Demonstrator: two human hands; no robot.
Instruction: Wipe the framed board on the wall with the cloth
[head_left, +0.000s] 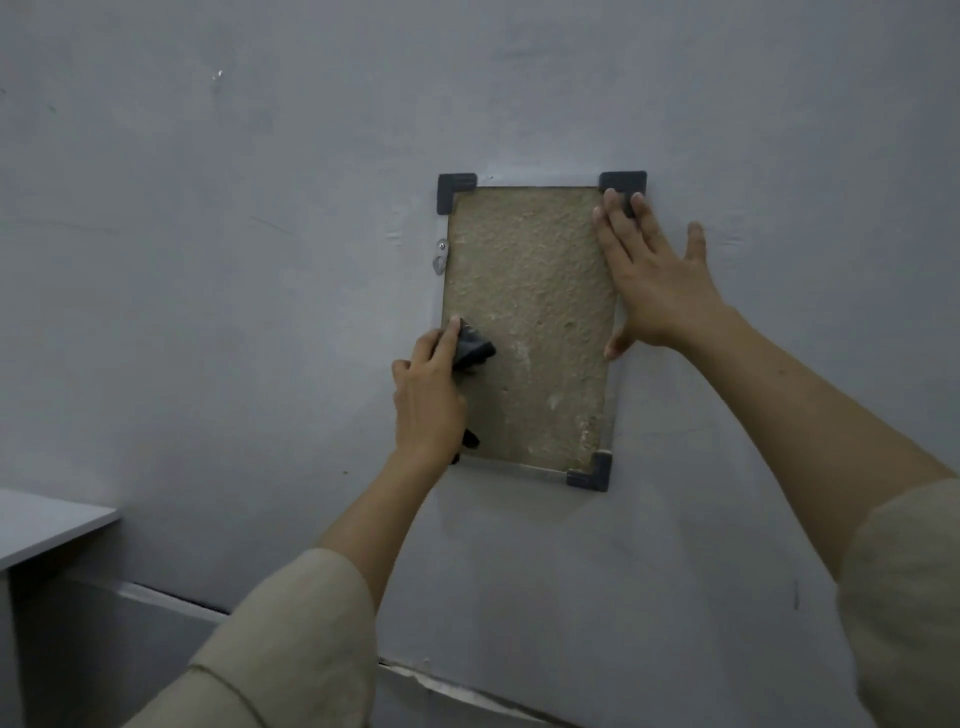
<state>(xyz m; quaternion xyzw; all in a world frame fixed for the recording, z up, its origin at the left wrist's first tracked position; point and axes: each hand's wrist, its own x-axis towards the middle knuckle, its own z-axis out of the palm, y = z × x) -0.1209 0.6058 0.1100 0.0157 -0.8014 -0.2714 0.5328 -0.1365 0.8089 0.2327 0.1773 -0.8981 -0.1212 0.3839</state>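
The framed board (527, 322) hangs on the wall. Left hand (428, 400) grips the cloth (472, 349) at the left edge — right hand (652, 275), fingers flat, steadies the frame. Wipe in overlapping passes, pressing evenly.

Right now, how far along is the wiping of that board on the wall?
It looks under way, not finished. The left hand grips the dark cloth against the left edge of the framed board, about midway down. The right hand lies flat on the right edge, apparently steadying it. The surface is rough and mottled with pale patches near the bottom, so I cannot tell which parts are already wiped.
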